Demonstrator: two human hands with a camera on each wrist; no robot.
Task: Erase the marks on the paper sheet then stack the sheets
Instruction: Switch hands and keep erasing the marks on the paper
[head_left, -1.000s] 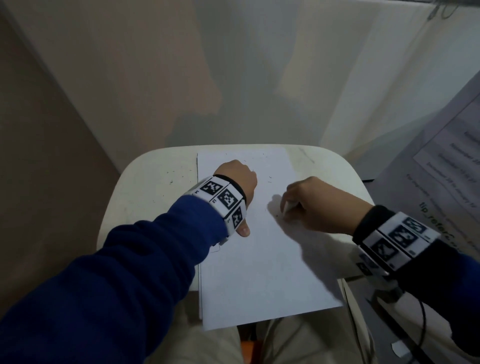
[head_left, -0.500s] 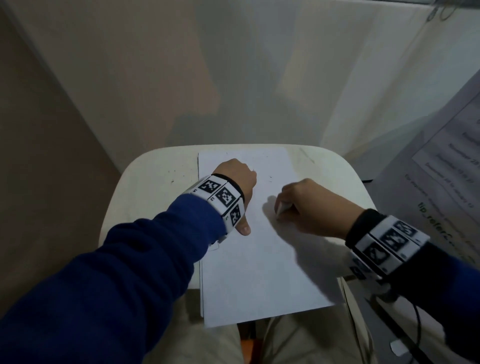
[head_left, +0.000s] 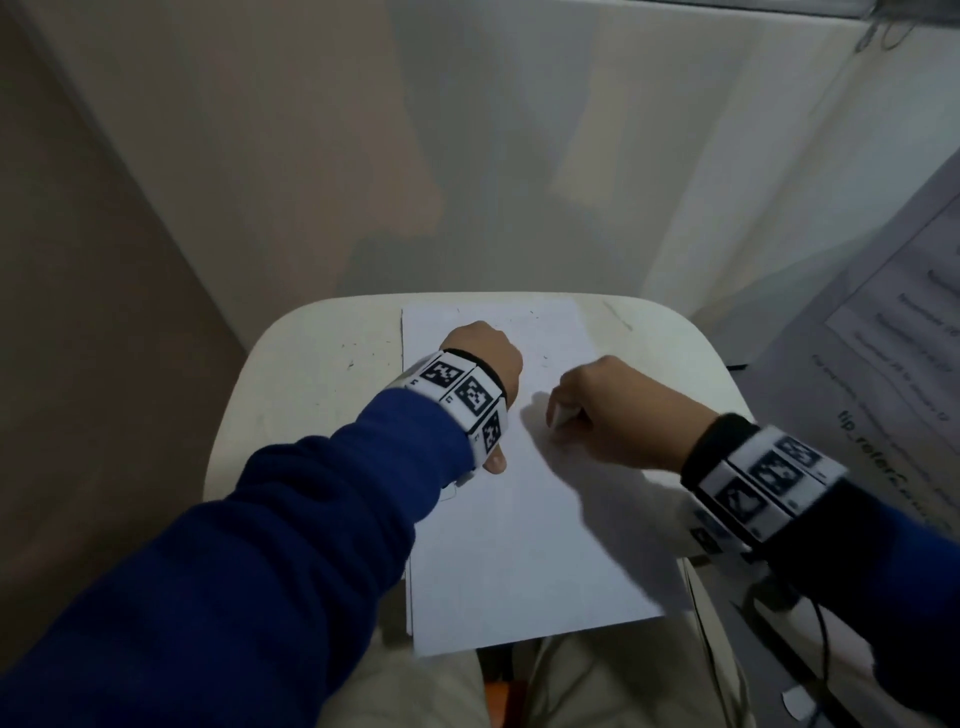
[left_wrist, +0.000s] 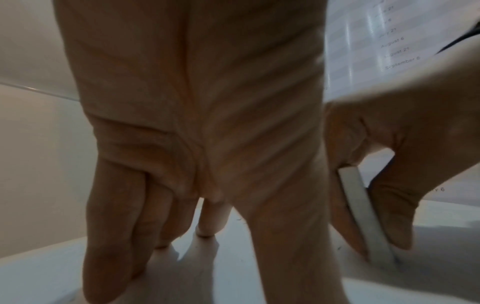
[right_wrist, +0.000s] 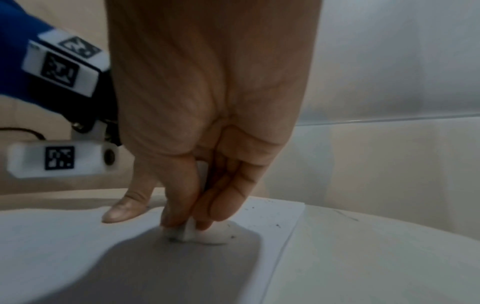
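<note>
A white paper sheet (head_left: 524, 530) lies lengthwise on a small cream table (head_left: 311, 374), its near end hanging over the table's front edge. My left hand (head_left: 483, 364) presses straight fingers (left_wrist: 207, 222) down on the sheet's upper left part, thumb stretched toward me. My right hand (head_left: 602, 410) pinches a flat white eraser (right_wrist: 188, 229) between thumb and fingers, with its tip on the paper at mid-sheet. The eraser (left_wrist: 363, 216) also shows edge-on in the left wrist view. Small dark eraser crumbs (right_wrist: 278, 225) lie near the sheet's far right edge.
A printed page with dates (head_left: 893, 332) hangs on a surface at the right. A dark cable (head_left: 810, 613) runs below my right wrist. Walls close in behind and left of the table. Specks (head_left: 358, 358) dot the bare tabletop left of the sheet.
My right hand with the eraser has shifted slightly to the left across the sheet. The left hand has stayed where it was, pressing the paper.
</note>
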